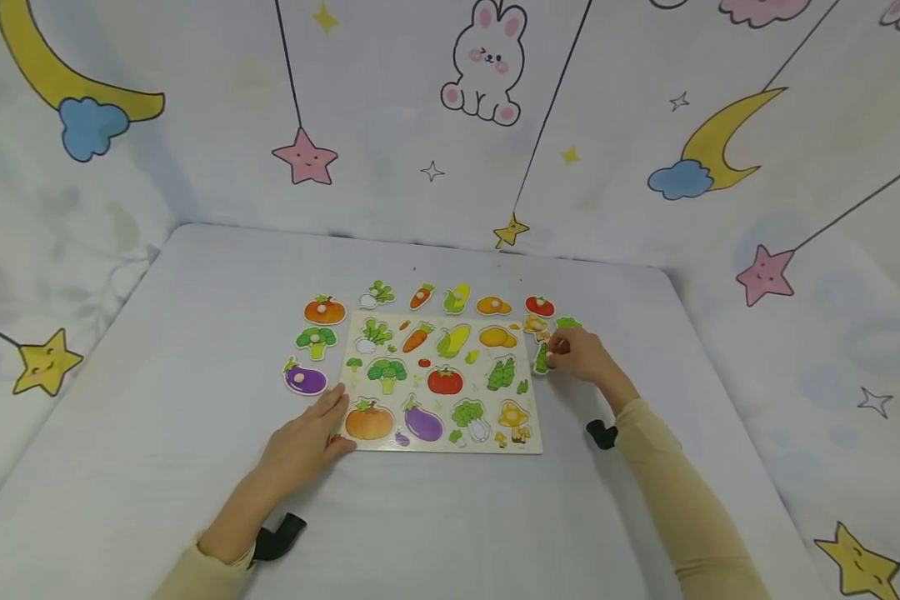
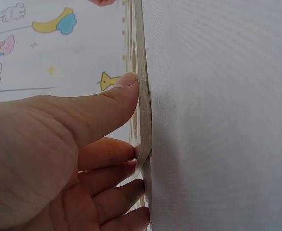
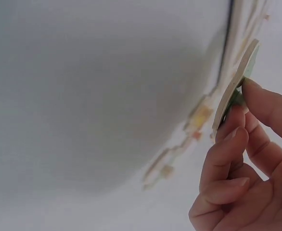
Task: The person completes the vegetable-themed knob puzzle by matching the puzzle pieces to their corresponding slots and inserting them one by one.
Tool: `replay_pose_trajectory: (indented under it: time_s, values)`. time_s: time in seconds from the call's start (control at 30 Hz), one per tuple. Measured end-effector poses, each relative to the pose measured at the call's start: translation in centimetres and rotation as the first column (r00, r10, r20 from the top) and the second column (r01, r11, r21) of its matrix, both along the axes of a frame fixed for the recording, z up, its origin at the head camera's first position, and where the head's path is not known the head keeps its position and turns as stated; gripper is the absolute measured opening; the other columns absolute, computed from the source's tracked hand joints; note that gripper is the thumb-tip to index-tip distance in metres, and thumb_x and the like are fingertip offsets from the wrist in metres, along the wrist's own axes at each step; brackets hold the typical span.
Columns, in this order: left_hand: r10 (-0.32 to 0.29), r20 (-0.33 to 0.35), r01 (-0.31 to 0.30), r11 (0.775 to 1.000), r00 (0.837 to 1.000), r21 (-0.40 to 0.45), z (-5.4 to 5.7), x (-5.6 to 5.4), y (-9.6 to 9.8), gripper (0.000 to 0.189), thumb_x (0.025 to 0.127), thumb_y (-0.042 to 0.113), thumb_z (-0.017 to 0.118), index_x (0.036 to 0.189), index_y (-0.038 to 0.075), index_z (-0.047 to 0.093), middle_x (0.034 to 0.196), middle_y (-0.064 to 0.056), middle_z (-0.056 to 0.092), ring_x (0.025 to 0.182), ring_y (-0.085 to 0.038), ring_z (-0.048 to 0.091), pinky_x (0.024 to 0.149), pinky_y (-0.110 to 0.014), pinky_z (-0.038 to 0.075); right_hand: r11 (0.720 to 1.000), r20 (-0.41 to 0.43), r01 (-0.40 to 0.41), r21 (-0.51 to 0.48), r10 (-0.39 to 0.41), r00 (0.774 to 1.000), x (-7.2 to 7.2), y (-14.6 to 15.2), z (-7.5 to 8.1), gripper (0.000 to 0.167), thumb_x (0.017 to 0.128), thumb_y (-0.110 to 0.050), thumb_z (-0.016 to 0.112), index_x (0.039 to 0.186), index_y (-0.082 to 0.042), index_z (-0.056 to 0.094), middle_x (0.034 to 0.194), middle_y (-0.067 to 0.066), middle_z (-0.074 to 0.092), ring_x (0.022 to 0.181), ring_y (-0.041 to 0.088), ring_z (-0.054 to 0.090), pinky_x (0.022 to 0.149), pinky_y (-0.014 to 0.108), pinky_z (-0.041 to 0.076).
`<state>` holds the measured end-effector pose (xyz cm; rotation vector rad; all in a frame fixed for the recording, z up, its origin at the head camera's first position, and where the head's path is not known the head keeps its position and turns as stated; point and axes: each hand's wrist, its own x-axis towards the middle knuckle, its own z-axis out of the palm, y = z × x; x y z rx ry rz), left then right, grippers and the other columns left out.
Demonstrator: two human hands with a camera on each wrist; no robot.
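Note:
A wooden vegetable puzzle board (image 1: 438,451) lies flat on the table, with pictures printed in its recesses. My left hand (image 1: 303,442) rests at its lower left corner, thumb (image 2: 114,98) against the front edge and fairly straight fingers along the left side. Beyond the board's right edge, my right hand (image 1: 581,354) pinches a green vegetable puzzle piece (image 1: 542,358) between thumb and fingers. In the right wrist view this piece (image 3: 237,79) is tilted on edge, clear of the table. Closest to the right hand are a mushroom piece (image 1: 536,325) and a leafy green piece (image 1: 568,322).
Along the board's far side lie radish (image 1: 377,293), carrot (image 1: 422,296), corn (image 1: 457,298), potato (image 1: 493,306) and tomato (image 1: 540,306) pieces. Pumpkin (image 1: 325,311), broccoli (image 1: 316,342) and eggplant (image 1: 305,379) pieces are left of it. Printed fabric walls (image 1: 390,183) rise behind the white table (image 1: 450,533).

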<state>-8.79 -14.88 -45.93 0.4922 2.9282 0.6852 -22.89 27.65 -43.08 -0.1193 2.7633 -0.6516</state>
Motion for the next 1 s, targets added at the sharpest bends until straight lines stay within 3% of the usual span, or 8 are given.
replay_pose_trajectory:
  time_s: [0.23,0.47,0.7,1.0]
  values:
    - [0.007,-0.007,-0.007,1.000,1.000,0.002,0.0,0.0,0.0,0.067,0.085,0.026,0.075,0.139,-0.005,0.049,0.151,-0.021,0.041,0.137,-0.039,0.044,0.099,-0.054,0.049,0.993,-0.026,-0.069,-0.096,0.067,0.997,0.6,-2.6,1.1,0.012,0.087,-0.011,0.072,0.088,-0.006,0.060,0.078,0.006,0.058,0.072,0.019,0.051,0.060,0.027,0.042]
    - [0.007,0.012,-0.007,1.000,1.000,0.006,-0.4,0.2,0.1,0.068,0.085,0.027,0.075,0.140,-0.005,0.049,0.151,-0.021,0.041,0.137,-0.039,0.043,0.100,-0.054,0.049,0.991,-0.006,-0.122,-0.047,0.122,0.993,1.3,-5.1,-0.1,0.013,0.086,-0.014,0.073,0.088,-0.008,0.061,0.077,0.003,0.057,0.068,0.016,0.050,0.058,0.025,0.039]
    - [0.007,-0.009,-0.007,1.000,1.000,0.001,-0.5,0.3,0.0,0.068,0.084,0.026,0.076,0.139,-0.005,0.050,0.151,-0.021,0.042,0.136,-0.039,0.044,0.098,-0.053,0.050,0.997,0.074,-0.075,-0.021,0.076,0.994,1.6,-6.8,-0.7,0.015,0.085,-0.017,0.074,0.084,-0.009,0.062,0.075,0.003,0.060,0.064,0.016,0.055,0.055,0.024,0.044]
    - [0.001,-0.032,-0.001,1.000,0.999,-0.004,-0.4,0.1,0.0,0.069,0.084,0.027,0.076,0.138,-0.005,0.050,0.150,-0.021,0.043,0.136,-0.038,0.045,0.099,-0.052,0.050,1.000,0.064,-0.018,0.011,0.018,0.998,1.7,-7.4,-0.4,0.015,0.086,-0.018,0.074,0.082,-0.008,0.063,0.078,0.003,0.061,0.066,0.016,0.055,0.055,0.024,0.044]
